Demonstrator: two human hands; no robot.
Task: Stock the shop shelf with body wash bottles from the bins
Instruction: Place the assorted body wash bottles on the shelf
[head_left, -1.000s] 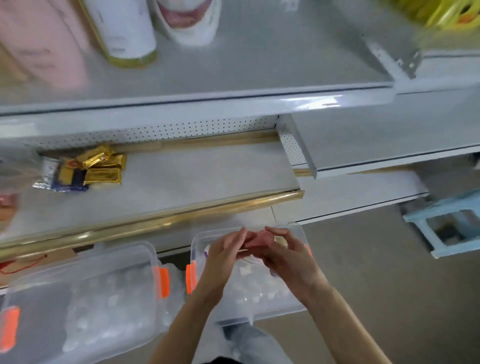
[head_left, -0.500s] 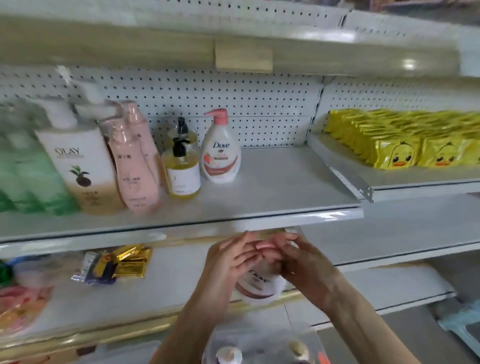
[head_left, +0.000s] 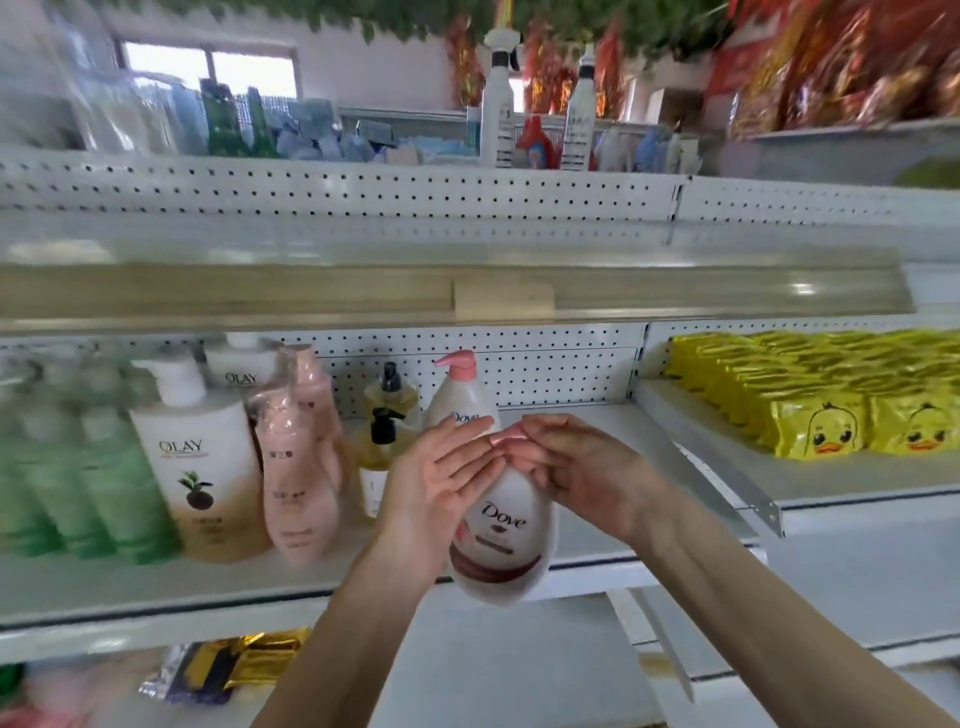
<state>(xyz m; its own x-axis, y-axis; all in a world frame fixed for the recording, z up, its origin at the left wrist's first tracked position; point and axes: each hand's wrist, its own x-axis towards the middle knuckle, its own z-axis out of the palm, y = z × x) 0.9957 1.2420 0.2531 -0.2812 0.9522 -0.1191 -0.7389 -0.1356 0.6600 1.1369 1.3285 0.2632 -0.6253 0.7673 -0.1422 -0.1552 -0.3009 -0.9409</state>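
Dove body wash bottle (head_left: 501, 525), its label reading "Dove", is held just in front of the shelf (head_left: 597, 569) edge. The right hand (head_left: 582, 475) curls over its pink pump, and the left hand (head_left: 441, 483) presses straight fingers on its left side. Farther back stands a second Dove bottle (head_left: 460, 408), with an OLAY bottle (head_left: 200, 467) to the left.

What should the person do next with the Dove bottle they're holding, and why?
Probably carry the held Dove bottle forward and set it upright on the shelf, right of the standing Dove bottle. The left hand and right hand hold its top; that spot looks bare.
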